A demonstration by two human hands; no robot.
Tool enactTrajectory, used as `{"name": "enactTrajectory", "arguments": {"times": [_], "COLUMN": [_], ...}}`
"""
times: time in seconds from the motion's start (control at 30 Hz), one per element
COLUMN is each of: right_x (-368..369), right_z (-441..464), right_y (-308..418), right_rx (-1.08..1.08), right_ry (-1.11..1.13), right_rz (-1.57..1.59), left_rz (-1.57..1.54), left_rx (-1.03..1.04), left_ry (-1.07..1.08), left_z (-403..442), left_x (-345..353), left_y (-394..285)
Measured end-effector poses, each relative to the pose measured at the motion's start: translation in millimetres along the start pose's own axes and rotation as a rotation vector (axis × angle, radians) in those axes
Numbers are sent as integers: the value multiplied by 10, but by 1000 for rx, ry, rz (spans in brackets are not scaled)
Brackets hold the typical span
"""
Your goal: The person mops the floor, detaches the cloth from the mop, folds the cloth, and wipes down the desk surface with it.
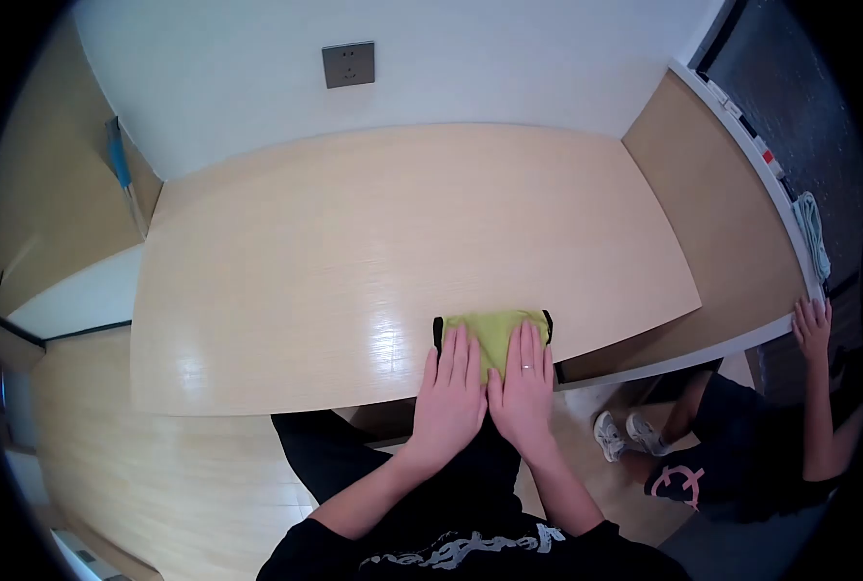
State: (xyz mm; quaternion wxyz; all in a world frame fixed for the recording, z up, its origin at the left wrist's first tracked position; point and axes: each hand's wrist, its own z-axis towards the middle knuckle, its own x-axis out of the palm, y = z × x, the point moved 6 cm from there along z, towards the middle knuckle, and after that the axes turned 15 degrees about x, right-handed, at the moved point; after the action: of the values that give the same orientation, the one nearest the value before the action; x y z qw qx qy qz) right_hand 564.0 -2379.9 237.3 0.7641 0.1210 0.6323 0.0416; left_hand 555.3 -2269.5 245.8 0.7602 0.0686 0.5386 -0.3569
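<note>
A folded yellow-green cloth (494,334) with black edging at its sides lies at the front edge of the light wooden table (402,223). Flat on its left part rests my left hand (451,392), fingers stretched forward. My right hand (522,387), with a ring on one finger, presses flat on the right part of the cloth. The two hands lie side by side, thumbs close together. The cloth's near part is hidden under the palms.
A grey wall socket (348,65) sits above the table's back edge. At right, a wooden partition (722,184) carries small items and a bundled pale cord or cloth (811,237) on its ledge. Another person's hand (812,324) touches that ledge. A blue-handled object (119,160) stands at left.
</note>
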Motion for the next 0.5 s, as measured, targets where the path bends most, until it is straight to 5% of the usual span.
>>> {"name": "enactTrajectory", "arguments": {"times": [0.17, 0.5], "right_x": [-37, 371], "right_z": [142, 1364], "right_y": [6, 123], "right_rx": [-26, -33], "right_ry": [12, -65], "right_rz": [-9, -134], "left_rz": [-279, -68], "left_rx": [15, -98], "left_ry": [-113, -46], "left_z": [-12, -28], "left_x": [-181, -256], "left_y": [228, 599]}}
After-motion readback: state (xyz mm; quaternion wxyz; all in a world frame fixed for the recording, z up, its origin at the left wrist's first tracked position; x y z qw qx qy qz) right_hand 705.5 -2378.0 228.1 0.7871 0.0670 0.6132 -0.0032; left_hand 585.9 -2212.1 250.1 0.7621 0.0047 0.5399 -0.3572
